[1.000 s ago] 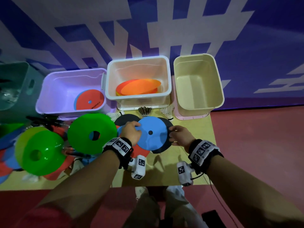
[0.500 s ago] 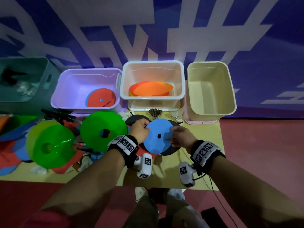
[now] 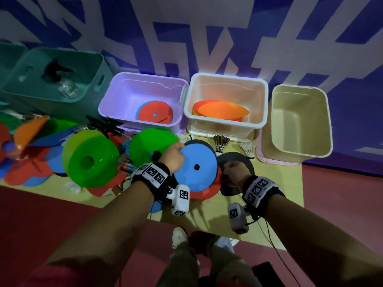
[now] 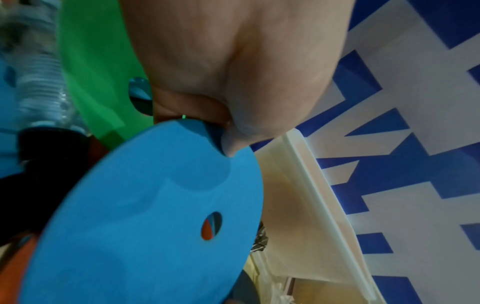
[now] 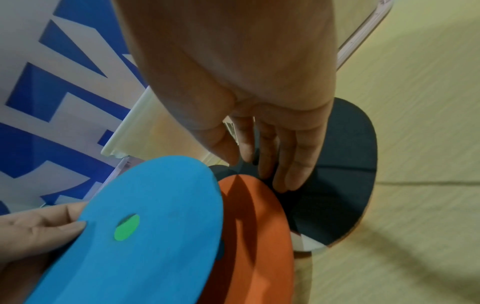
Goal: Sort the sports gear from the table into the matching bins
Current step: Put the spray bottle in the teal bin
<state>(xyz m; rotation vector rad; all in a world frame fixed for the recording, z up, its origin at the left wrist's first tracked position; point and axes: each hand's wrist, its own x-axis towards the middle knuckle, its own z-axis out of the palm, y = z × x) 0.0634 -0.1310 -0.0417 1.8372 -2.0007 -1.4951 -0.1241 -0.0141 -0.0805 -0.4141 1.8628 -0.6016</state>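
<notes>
My left hand [image 3: 175, 156] pinches the rim of a flat blue disc [image 3: 194, 168], thumb on top, and holds it tilted above the table; the left wrist view shows the blue disc [image 4: 155, 205] held at its upper edge. Under it lies a red disc [image 3: 205, 193], also seen as the red disc [image 5: 254, 226]. My right hand [image 3: 232, 172] has straight fingers, tips down on a black disc [image 5: 337, 185] just beside the red one, holding nothing. The purple bin [image 3: 116, 96] holds a red disc on a blue one. Orange discs lie in the white bin [image 3: 263, 104].
A beige bin [image 3: 323, 125] stands at the right, a teal bin [image 3: 87, 83] at the left. Two green cones [image 3: 89, 160] [image 3: 153, 143] sit left of my hands, over a heap of red, blue and orange gear. Shuttlecocks [image 3: 220, 143] [image 3: 248, 150] lie before the white bin.
My right hand has come off the blue disc's right edge and now rests on the black disc. The left hand keeps the blue disc, tilted up. The view has swung left.
</notes>
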